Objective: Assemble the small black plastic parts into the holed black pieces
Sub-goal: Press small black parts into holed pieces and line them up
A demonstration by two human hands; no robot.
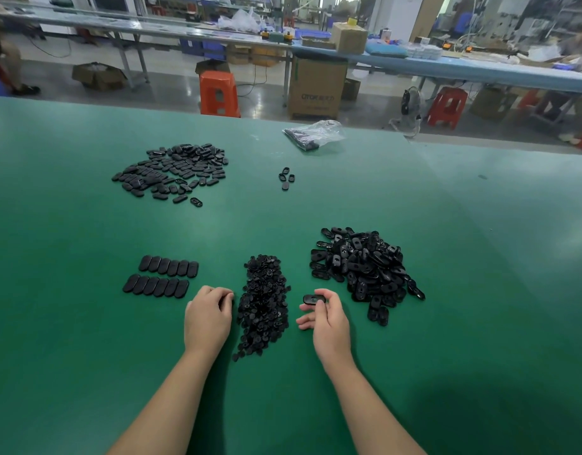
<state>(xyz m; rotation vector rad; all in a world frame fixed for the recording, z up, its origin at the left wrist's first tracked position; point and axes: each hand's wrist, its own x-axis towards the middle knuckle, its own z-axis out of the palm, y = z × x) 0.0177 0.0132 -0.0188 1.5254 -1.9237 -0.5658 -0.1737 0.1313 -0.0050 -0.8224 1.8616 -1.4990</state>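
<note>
A long heap of small black plastic parts (263, 303) lies between my hands on the green table. To its right is a big pile of holed black oval pieces (365, 267). My right hand (325, 313) pinches one holed oval piece (312, 299) between thumb and fingertips, just right of the small-parts heap. My left hand (209, 315) rests knuckles-up at the heap's left edge with its fingers curled; whatever is under the fingertips is hidden. Two neat rows of oval pieces (161, 275) lie left of my left hand.
A spread-out pile of oval pieces (171, 170) sits at the far left, a few loose ones (285, 178) at the far middle, and a clear plastic bag (314, 134) near the table's far edge. Beyond are orange stools, cardboard boxes and long workbenches.
</note>
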